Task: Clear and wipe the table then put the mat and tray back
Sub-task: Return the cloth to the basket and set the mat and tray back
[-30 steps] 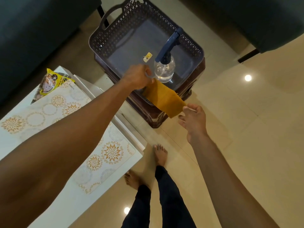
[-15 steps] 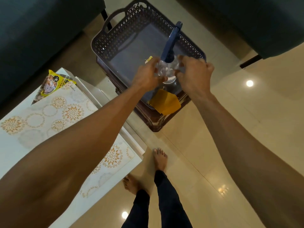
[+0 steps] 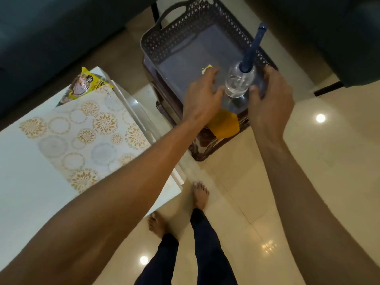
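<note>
**Both hands at the tray's near edge, spray bottle between them**

The tray (image 3: 164, 33), a dark latticed basket, is seen resting on a brown stool (image 3: 207, 145) just beyond the table (image 3: 24, 202) corner. The left hand (image 3: 202, 99) is spread with fingers relaxed, gripping nothing. The right hand (image 3: 269, 99) is curled over the tray's near rim. A spray bottle (image 3: 238, 83) stands upright between them. A yellow cloth (image 3: 224, 126) hangs over the edge below. The mat (image 3: 86, 130) lies on the table, a snack packet (image 3: 88, 85) at its far corner. Open tiled floor (image 3: 329, 161) is noted to the right.

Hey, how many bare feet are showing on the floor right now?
2. One foot is on the tiles beside the white table's corner; the other foot is lower and nearer that table, partly behind the left forearm.
</note>
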